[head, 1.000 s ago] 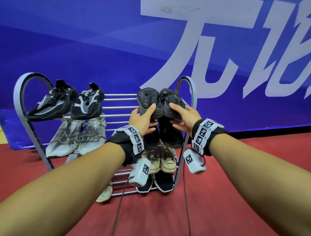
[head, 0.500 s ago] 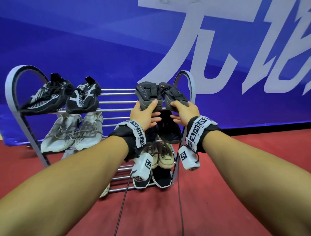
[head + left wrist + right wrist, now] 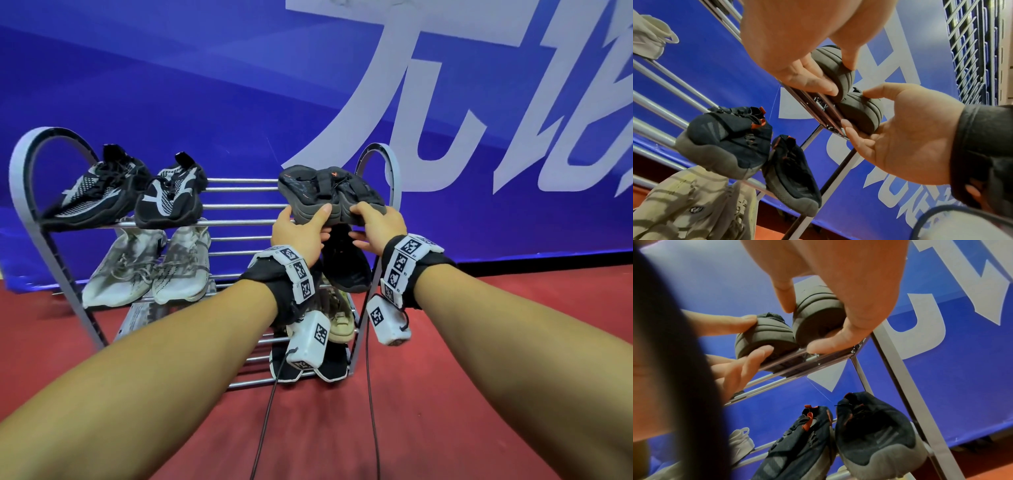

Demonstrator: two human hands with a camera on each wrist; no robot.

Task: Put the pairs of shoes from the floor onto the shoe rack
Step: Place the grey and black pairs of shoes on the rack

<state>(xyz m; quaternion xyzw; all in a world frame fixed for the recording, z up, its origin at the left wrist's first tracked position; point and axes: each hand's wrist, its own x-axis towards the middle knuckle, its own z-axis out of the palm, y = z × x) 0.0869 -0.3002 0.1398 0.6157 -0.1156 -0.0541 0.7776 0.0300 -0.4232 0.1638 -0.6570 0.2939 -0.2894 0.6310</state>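
On the shoe rack (image 3: 27, 192), the dark shoes (image 3: 329, 192) sit on the top shelf at 3 o'clock. The left hand (image 3: 301, 233) and right hand (image 3: 380, 222) each pinch a heel, thumb above, fingers beneath. The shoes look light, with soft uppers; the firm ridged heels seem the surest grip.

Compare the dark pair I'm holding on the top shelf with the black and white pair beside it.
The dark pair is plain charcoal with orange accents; the black and white pair has knit patterning. Both hands, the left hand and the right hand, hold the dark pair's heels; the black and white pair sits untouched. Both rest on the top shelf.
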